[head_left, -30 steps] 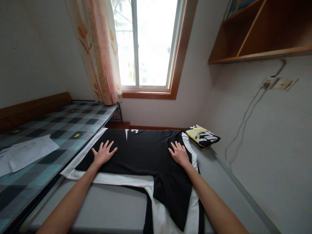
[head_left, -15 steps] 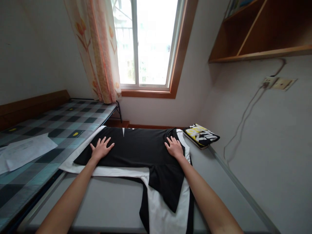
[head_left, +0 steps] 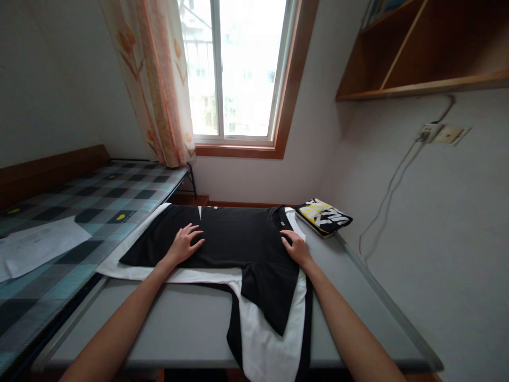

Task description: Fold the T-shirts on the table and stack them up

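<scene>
A black T-shirt point(head_left: 230, 239) lies spread sideways on the grey table, its collar toward the right and one sleeve pointing at me. Beneath it, a white shirt point(head_left: 264, 339) shows along the near edge and below the sleeve, with more black cloth under that. My left hand point(head_left: 185, 244) is over the middle-left of the black T-shirt, fingers spread and holding nothing. Near the collar, my right hand point(head_left: 295, 247) rests by the shoulder edge of the black T-shirt, fingers apart and slightly bent.
A folded black, white and yellow printed cloth point(head_left: 324, 216) lies at the table's far right corner. On the left stands a checkered bed point(head_left: 131, 196) with white papers point(head_left: 43, 244). A wooden shelf point(head_left: 421, 85) and a plugged-in cable point(head_left: 387, 196) are on the right wall.
My left hand has moved to the right across the black T-shirt. My right hand has shifted slightly right and nearer to me, uncovering the collar. The shirts lie nearly the same.
</scene>
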{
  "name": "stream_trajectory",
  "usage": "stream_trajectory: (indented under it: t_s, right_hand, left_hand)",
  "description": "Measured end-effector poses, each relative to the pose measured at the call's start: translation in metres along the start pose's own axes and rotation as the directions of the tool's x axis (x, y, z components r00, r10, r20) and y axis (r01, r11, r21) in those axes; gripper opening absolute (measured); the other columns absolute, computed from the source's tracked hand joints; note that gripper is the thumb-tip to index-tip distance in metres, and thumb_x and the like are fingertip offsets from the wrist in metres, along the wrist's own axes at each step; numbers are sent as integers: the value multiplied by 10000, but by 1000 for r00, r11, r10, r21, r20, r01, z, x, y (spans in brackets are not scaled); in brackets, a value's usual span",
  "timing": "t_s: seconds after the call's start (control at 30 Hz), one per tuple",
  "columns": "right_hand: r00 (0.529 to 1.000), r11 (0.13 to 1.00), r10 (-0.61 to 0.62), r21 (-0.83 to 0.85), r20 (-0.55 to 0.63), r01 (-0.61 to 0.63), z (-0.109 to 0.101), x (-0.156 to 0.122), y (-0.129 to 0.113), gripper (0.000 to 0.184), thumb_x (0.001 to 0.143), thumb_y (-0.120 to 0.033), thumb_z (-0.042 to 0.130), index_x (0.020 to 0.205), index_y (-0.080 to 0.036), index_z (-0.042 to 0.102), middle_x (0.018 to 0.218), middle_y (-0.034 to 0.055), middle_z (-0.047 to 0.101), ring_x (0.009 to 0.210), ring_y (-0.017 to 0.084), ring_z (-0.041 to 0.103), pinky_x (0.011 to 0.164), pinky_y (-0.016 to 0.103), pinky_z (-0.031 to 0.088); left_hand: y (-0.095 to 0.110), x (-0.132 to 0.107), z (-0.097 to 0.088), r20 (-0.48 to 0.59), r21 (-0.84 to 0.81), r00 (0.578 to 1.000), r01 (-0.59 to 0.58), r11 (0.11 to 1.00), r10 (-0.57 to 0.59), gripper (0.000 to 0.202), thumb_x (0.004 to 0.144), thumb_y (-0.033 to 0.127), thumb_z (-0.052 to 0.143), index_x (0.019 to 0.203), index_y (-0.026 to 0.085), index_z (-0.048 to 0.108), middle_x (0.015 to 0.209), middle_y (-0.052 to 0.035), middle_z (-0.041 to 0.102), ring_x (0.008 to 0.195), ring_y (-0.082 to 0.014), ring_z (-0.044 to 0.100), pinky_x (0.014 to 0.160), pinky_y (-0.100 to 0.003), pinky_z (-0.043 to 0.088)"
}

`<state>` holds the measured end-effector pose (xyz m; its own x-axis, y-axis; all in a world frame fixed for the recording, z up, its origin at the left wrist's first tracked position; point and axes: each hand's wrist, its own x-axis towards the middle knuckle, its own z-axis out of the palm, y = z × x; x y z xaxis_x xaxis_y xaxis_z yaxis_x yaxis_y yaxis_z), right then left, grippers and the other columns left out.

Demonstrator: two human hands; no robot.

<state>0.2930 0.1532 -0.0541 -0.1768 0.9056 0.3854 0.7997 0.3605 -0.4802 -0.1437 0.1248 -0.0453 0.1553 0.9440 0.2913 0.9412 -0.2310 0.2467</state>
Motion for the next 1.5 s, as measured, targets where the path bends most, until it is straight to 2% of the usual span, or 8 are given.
stream_trajectory:
  t_s: [0.17,0.37,0.7,0.8,0.93,1.03,1.2,1.5]
  right_hand:
    - [998,992,27,125,-49,-21,-12,-11,-1,369,879,-351,393,1034,-204,694,1091,86,687,1064,238,603,979,395,437]
    - [995,980,43,196,-86,-25,-13,-12,-1,345,855,-358,412,961,-201,700,1038,84,700,1013,231,622,948,376,458]
    - [997,972,21,236,-77,-2,-15,-14,-7,323,843,-381,449,936,-213,709,1010,72,707,998,224,630,943,370,462]
    - [998,962,45,271,-51,-29,-16,-12,-5,343,835,-426,466,929,-213,718,1008,75,716,996,236,637,939,378,464]
    - [983,911,160,398,-90,-112,-19,-8,3,453,848,-532,439,932,-185,717,975,96,734,966,257,659,902,389,487]
    - [968,892,202,437,-151,-118,-19,-8,8,518,873,-572,394,941,-166,709,909,101,740,909,255,673,864,387,497]
    - [983,966,89,256,-160,-45,-16,-11,2,446,895,-522,414,908,-191,712,925,89,732,919,242,655,874,374,468]
    - [997,999,31,24,69,-32,-10,-17,-6,249,840,-346,540,962,-205,705,779,30,668,782,191,613,768,322,429]
  left_hand:
    - [64,1,-1,71,-358,948,-266,895,310,338,816,391,626,1114,243,686,1248,-73,625,1237,-246,498,1081,-416,364]
    - [120,-3,-5,164,-543,772,-449,709,614,340,772,186,652,1101,262,695,1126,-47,666,1039,-184,592,957,-327,428]
    - [166,-12,-9,215,-539,644,-549,639,734,395,674,342,793,1062,305,729,990,-34,616,941,-182,546,882,-295,427]
    - [171,-2,8,150,-666,753,-402,629,640,273,811,444,658,884,199,754,767,-22,604,743,-132,543,703,-241,433]
    - [159,26,36,49,-713,988,-67,698,145,439,876,496,516,661,140,657,558,18,498,523,-100,448,511,-227,350]
    - [141,39,46,-36,-675,999,0,738,-33,290,836,423,573,829,154,681,662,0,591,591,-126,520,569,-240,397]
    - [127,33,46,-54,-597,999,-29,802,-4,427,792,342,619,1190,191,603,666,32,573,584,-127,516,574,-238,396]
    - [129,21,47,50,-542,994,-51,839,93,281,779,269,588,1041,222,679,786,15,670,601,-117,545,601,-232,410]
